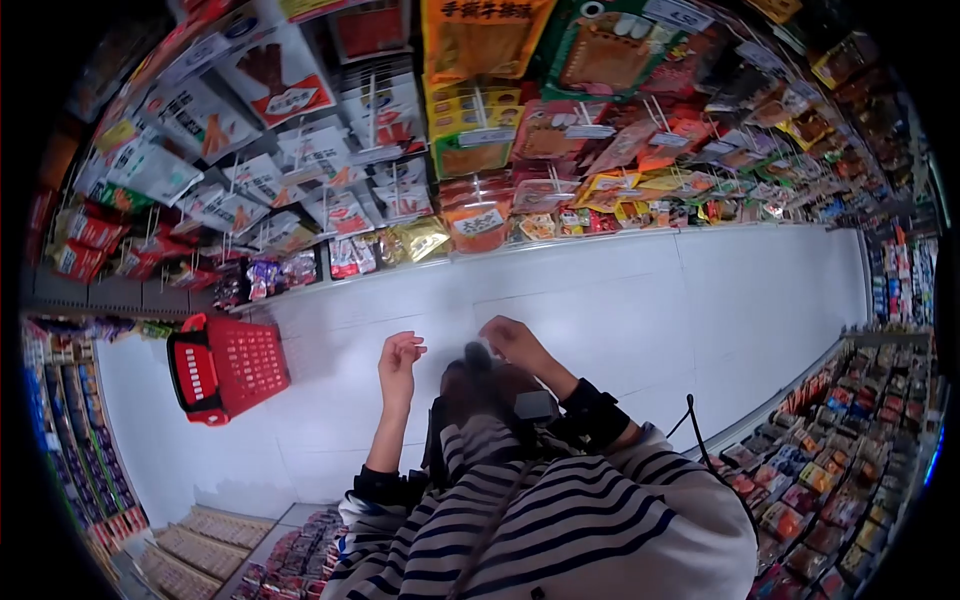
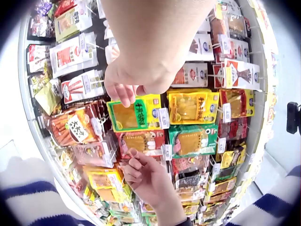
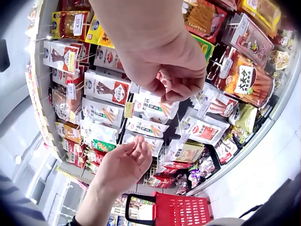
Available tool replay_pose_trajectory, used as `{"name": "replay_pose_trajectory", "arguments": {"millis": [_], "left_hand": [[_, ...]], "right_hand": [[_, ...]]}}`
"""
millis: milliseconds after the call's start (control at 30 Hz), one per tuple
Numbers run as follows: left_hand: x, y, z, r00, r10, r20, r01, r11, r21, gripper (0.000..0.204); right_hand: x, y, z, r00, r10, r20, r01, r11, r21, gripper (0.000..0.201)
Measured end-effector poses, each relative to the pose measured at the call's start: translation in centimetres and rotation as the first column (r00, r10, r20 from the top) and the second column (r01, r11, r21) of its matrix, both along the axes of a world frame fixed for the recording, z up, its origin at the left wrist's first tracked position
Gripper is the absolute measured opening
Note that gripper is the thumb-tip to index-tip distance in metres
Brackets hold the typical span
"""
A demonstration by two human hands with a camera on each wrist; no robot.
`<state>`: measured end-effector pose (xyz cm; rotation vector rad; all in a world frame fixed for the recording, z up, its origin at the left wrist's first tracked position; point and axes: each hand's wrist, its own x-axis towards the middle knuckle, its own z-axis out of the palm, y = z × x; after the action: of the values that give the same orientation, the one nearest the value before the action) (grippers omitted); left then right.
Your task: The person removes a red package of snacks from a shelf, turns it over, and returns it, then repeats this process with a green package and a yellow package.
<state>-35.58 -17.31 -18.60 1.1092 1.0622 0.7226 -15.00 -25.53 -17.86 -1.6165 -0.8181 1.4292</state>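
Head view: the left hand (image 1: 400,365) and the right hand (image 1: 515,345) are hovering apart in front of a white-and-navy striped top (image 1: 560,505), above the pale smooth floor (image 1: 700,290); black bands (image 1: 595,410) are circling both wrists

Grip, left: fingers are bending loosely, partly open, the palm showing in the right wrist view; nothing is being held
Grip, right: fingers are curling loosely inward, more closely than the left; no item is showing in them; whether thumb and fingertips are touching, cannot tell

Packets: flat glossy plastic snack packets (image 1: 475,225) are hanging in rows on the long rack beyond the hands, neither hand visibly gripping one; a yellow packet with a green panel (image 2: 134,114) is appearing behind the left fingertips in the left wrist view; white packets with red and orange print (image 3: 101,113) are hanging behind both hands in the right wrist view; small white price tags (image 2: 163,117) are standing out in front of several rows

Basket: a red perforated plastic basket with a black handle (image 1: 240,370) is resting on the floor, to the left of the left hand and well apart from it; its contents, cannot tell
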Motion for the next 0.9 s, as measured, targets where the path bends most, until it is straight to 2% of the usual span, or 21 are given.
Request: {"name": "replay_pose_trajectory", "arguments": {"millis": [100, 200, 233, 300, 467, 500, 533, 733, 833, 900], "left_hand": [[2.7, -0.3, -1.7, 0.985, -0.167, 0.049, 0.168, 0.986, -0.008, 0.017], [5.8, -2.4, -1.3, 0.942, -0.327, 0.075, 0.329, 0.944, -0.014, 0.015], [6.9, -2.9, -1.2, 0.924, -0.370, 0.095, 0.373, 0.928, -0.012, 0.015], [9.0, -3.8, -1.3, 0.888, -0.446, 0.110, 0.447, 0.895, 0.017, 0.015], [15.1, -6.3, -1.2, 0.837, -0.542, 0.070, 0.541, 0.840, 0.032, 0.016], [16.6, -7.0, -1.2, 0.829, -0.556, 0.067, 0.554, 0.831, 0.042, 0.016], [18.2, -7.8, -1.2, 0.819, -0.570, 0.063, 0.568, 0.822, 0.053, 0.016], [29.7, -15.0, -3.1, 0.817, -0.577, 0.010, 0.577, 0.817, -0.008, 0.016], [36.1, -19.6, -5.3, 0.842, -0.529, 0.103, 0.539, 0.826, -0.163, 0.016], [40.4, -22.4, -4.5, 0.803, -0.578, 0.149, 0.596, 0.785, -0.167, 0.016]], "right_hand": [[0.9, -1.8, -0.9, 0.994, -0.097, 0.039, 0.098, 0.995, -0.027, 0.012], [1.8, -4.5, -1.1, 0.978, -0.209, 0.008, 0.208, 0.976, 0.061, 0.012], [2.4, -5.4, -0.6, 0.973, -0.232, 0.017, 0.232, 0.973, -0.005, 0.012], [4.0, -7.3, -0.8, 0.951, -0.311, -0.001, 0.311, 0.951, -0.010, 0.012], [10.3, -12.9, -1.3, 0.863, -0.501, -0.069, 0.503, 0.864, 0.020, 0.014], [11.8, -13.9, -1.2, 0.854, -0.519, -0.016, 0.519, 0.853, 0.055, 0.014], [13.5, -15.2, -0.8, 0.838, -0.546, 0.019, 0.546, 0.838, 0.009, 0.014], [25.2, -25.0, -2.7, 0.803, -0.595, 0.034, 0.595, 0.804, 0.004, 0.015], [31.4, -30.6, -3.3, 0.784, -0.620, 0.030, 0.619, 0.784, 0.041, 0.015], [35.0, -33.8, -2.9, 0.761, -0.647, 0.045, 0.646, 0.763, 0.043, 0.014]]}}
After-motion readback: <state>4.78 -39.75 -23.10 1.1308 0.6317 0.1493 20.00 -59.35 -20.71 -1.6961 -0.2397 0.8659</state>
